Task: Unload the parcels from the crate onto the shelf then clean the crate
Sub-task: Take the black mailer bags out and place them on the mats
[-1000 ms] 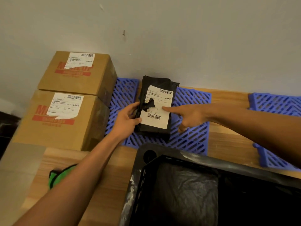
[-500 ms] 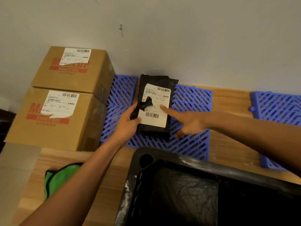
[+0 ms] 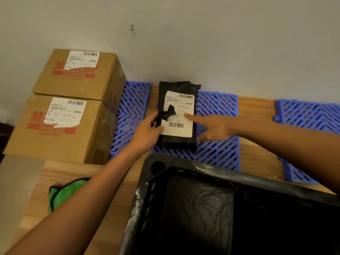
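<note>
A black plastic-wrapped parcel [image 3: 179, 142] with a torn white label lies flat on a blue lattice mat [image 3: 218, 144] by the wall. My left hand [image 3: 147, 134] grips the parcel's left edge, thumb on the label. My right hand [image 3: 213, 127] points its index finger onto the label, the other fingers curled, holding nothing. The black crate [image 3: 184, 164] sits nearest me at lower right, with a black plastic bag or liner [image 3: 198, 208] inside and white smears on its rim.
Two brown cardboard boxes [image 3: 60, 124] [image 3: 79, 74] stand at the left against the wall. A green cloth [image 3: 62, 195] lies on the wooden surface by my left forearm. Another blue mat [image 3: 309, 116] lies at the far right.
My right index finger has slid further left onto the label. The left hand keeps its grip on the parcel, and the parcel stays in place.
</note>
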The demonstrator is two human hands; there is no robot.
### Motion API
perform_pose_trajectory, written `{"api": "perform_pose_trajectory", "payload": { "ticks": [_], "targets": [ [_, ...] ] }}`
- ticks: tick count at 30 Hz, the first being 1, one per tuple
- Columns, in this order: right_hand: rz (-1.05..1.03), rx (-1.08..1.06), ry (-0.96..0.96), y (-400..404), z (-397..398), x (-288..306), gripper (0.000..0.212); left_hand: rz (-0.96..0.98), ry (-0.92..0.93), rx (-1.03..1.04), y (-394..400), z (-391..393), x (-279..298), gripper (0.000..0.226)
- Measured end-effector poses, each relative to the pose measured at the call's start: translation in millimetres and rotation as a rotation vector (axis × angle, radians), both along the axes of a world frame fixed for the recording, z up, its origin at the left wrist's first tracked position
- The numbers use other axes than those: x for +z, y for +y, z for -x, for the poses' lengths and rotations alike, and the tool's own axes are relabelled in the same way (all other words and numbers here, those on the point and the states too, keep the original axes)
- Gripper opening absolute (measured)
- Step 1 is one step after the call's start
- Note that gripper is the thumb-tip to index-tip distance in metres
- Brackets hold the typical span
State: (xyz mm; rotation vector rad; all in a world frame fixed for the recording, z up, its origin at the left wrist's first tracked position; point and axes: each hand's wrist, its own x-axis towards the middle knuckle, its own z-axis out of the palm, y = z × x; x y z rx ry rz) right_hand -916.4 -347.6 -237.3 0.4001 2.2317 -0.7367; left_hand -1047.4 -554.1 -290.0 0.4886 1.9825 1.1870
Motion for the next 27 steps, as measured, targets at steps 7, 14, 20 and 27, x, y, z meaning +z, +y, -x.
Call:
{"api": "perform_pose_trajectory", "payload": {
  "ticks": [7,14,20,27],
  "targets": [
    [-0.104,-0.024,0.113,-7.7,-1.3,49.0,0.072,0.006,0.164,-0.022,-5.3,0.0,57.4,0.050],
    [0.001,-0.321,0.480,-43.8,-30.7,144.3,0.048,-0.177,0.246,-0.085,-21.1,-22.5,155.0,0.035],
    [-0.014,-0.443,0.686,-100.3,-92.7,199.7,0.041,-0.239,0.399,-0.188,-60.8,-65.0,217.0,0.034],
    [0.055,-0.603,0.838,-158.0,-169.0,194.8,0.038,-0.240,0.520,-0.190,-119.0,-147.9,244.2,0.035]
  ]
}}
